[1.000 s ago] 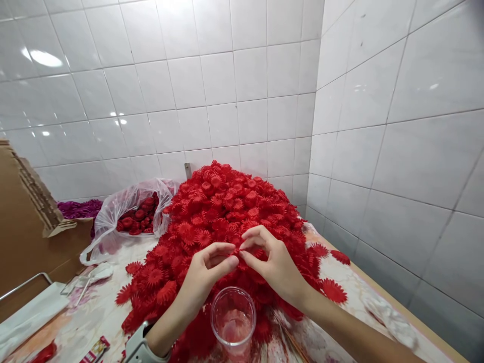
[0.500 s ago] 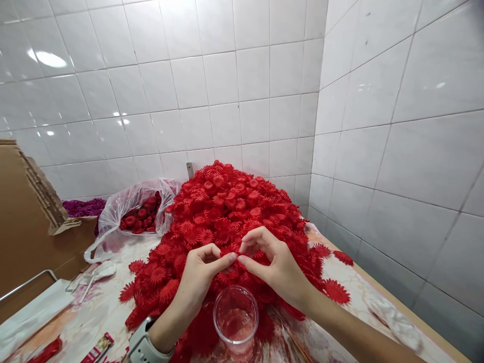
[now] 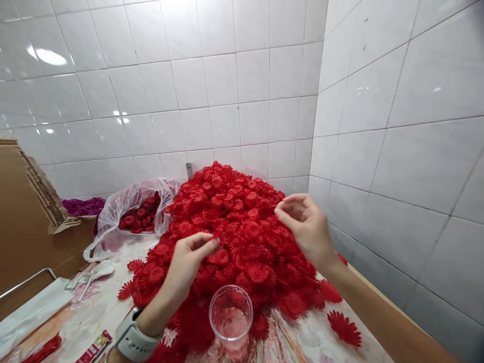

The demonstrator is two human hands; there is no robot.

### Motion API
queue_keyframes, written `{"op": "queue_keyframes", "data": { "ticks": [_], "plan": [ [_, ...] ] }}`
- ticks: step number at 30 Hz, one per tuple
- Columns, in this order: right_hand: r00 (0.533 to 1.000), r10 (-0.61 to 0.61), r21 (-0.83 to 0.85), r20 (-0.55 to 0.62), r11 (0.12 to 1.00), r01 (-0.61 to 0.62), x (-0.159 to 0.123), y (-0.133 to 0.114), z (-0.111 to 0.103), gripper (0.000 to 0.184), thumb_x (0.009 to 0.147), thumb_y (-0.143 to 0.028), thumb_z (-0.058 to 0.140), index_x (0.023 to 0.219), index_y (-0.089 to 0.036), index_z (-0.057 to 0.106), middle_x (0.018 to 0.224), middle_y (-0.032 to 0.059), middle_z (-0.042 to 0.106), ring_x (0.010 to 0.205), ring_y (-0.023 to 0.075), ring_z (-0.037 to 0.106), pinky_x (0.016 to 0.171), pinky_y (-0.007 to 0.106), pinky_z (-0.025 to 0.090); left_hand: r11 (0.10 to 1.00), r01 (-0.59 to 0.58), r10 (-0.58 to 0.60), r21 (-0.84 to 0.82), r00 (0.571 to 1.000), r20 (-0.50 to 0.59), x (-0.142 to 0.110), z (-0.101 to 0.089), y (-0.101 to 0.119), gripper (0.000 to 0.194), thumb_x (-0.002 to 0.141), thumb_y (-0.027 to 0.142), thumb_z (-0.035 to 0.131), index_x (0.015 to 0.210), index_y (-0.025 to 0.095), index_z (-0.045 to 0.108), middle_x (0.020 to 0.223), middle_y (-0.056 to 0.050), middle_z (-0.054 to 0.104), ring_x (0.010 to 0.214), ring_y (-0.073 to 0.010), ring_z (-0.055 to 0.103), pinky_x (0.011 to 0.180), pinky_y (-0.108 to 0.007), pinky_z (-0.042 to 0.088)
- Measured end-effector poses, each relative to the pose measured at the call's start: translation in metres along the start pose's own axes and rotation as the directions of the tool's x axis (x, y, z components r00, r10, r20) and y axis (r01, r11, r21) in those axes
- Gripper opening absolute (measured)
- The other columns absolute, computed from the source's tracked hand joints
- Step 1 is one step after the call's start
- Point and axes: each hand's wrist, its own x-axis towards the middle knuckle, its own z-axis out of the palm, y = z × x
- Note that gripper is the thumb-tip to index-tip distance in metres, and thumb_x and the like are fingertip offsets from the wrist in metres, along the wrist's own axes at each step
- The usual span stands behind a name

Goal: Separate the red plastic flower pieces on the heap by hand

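Note:
My left hand (image 3: 193,254) is closed in a pinch on a small red artificial flower (image 3: 217,239), mostly lost against the red behind it. A large heap of red artificial flowers (image 3: 227,201) with fringed petals rises against the wall. Up and to the right, my right hand (image 3: 307,227) is raised over the heap's right side, thumb and forefinger brought together. Whatever those fingertips may hold is too small to make out. Below and between the hands stands a clear plastic cup (image 3: 231,313) with some see-through content at its bottom.
At left are a plastic bag (image 3: 109,219) of darker red flowers, purple pieces (image 3: 83,206) and a cardboard box (image 3: 34,227). A small packet (image 3: 94,347) lies near the front edge. One loose flower (image 3: 344,328) rests at right; thin sticks (image 3: 287,338) lie beside the cup.
My hands, fingertips together before, have moved apart. The right went up and to the right; the left shifted slightly left and up. A loose flower at the right now lies nearer me.

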Motion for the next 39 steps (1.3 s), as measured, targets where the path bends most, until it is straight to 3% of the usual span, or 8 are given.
{"op": "queue_keyframes", "data": {
  "ticks": [3,9,16,18,20,24,30,39],
  "plan": [
    [0.998,-0.028,-0.032,0.059,0.999,0.03,0.015,-0.006,-0.004,0.024,0.067,-0.03,0.065,0.082,-0.022,0.048,0.073,-0.0002,0.06,0.07,0.0153,0.059,0.072,0.032,0.047,0.985,-0.133,0.144,0.109,0.985,-0.097,0.019,0.001,0.016,0.019,0.055,0.031,0.073,0.06,0.015,0.066,0.059,0.0,0.065,0.058,-0.0129,0.057,0.061,-0.023,0.043],
    [0.934,-0.045,-0.006,0.355,0.999,0.05,0.012,-0.01,0.029,0.017,0.074,-0.028,0.058,0.086,-0.021,0.048,0.077,0.0007,0.062,0.077,0.0156,0.061,0.071,0.03,0.048,0.937,-0.305,0.287,0.172,0.95,0.119,0.035,0.035,0.027,0.02,0.058,0.033,0.07,0.059,0.014,0.065,0.058,0.0,0.064,0.056,-0.0129,0.054,0.054,-0.022,0.04],
    [0.992,-0.124,-0.139,0.001,0.983,0.123,0.039,-0.008,0.01,0.018,0.074,-0.03,0.058,0.086,-0.02,0.047,0.076,0.0021,0.06,0.072,0.0165,0.06,0.069,0.032,0.048,0.927,-0.309,0.319,0.213,0.948,-0.016,0.026,0.019,0.024,0.023,0.063,0.037,0.068,0.065,0.014,0.066,0.061,-0.001,0.066,0.06,-0.015,0.058,0.059,-0.024,0.044],
    [0.96,-0.253,-0.233,-0.121,0.947,0.22,0.051,-0.007,0.011,0.018,0.077,-0.029,0.055,0.09,-0.02,0.045,0.082,0.0041,0.062,0.078,0.0168,0.061,0.075,0.032,0.048,0.84,-0.41,0.459,0.355,0.886,-0.063,0.039,0.016,0.028,0.026,0.07,0.039,0.061,0.078,0.015,0.068,0.075,-0.003,0.07,0.071,-0.0179,0.062,0.066,-0.026,0.046],
    [0.946,-0.323,-0.428,0.032,0.851,0.305,0.059,-0.004,0.021,0.014,0.082,-0.026,0.048,0.094,-0.02,0.045,0.087,0.0066,0.063,0.08,0.0175,0.061,0.075,0.033,0.047,0.588,-0.5,0.537,0.635,0.829,0.155,0.055,0.017,0.03,0.027,0.078,0.035,0.052,0.091,0.017,0.067,0.096,-0.006,0.068,0.088,-0.0197,0.061,0.078,-0.028,0.045],
    [0.906,-0.195,-0.597,0.377,0.696,0.398,0.055,0.003,0.044,0.015,0.07,-0.018,0.061,0.082,-0.019,0.051,0.073,0.0064,0.064,0.073,0.0227,0.06,0.068,0.035,0.046,0.435,-0.509,0.414,0.743,0.845,0.337,0.07,0.013,0.023,0.027,0.067,0.022,0.064,0.094,0.02,0.067,0.107,-0.008,0.064,0.101,-0.025,0.055,0.085,-0.033,0.041],
    [0.882,-0.189,-0.598,0.432,0.671,0.437,0.03,-0.01,0.035,0.013,0.079,-0.014,0.046,0.091,-0.018,0.05,0.085,0.0094,0.063,0.082,0.0227,0.058,0.075,0.036,0.044,0.285,-0.53,0.187,0.799,0.848,0.496,0.028,-0.021,-0.001,0.009,0.071,0.02,0.059,0.067,0.022,0.067,0.071,-0.002,0.065,0.069,-0.0178,0.06,0.064,-0.024,0.043],
    [0.839,-0.203,-0.547,0.505,0.676,0.494,0.0,-0.024,0.029,0.013,0.081,-0.015,0.043,0.092,-0.017,0.05,0.083,0.0085,0.062,0.079,0.0221,0.056,0.077,0.036,0.042,0.254,-0.489,0.131,0.835,0.872,0.471,0.011,-0.025,-0.018,0.02,0.077,0.009,0.046,0.062,0.016,0.058,0.075,-0.007,0.06,0.07,-0.018,0.057,0.06,-0.026,0.039]
  ]
}}
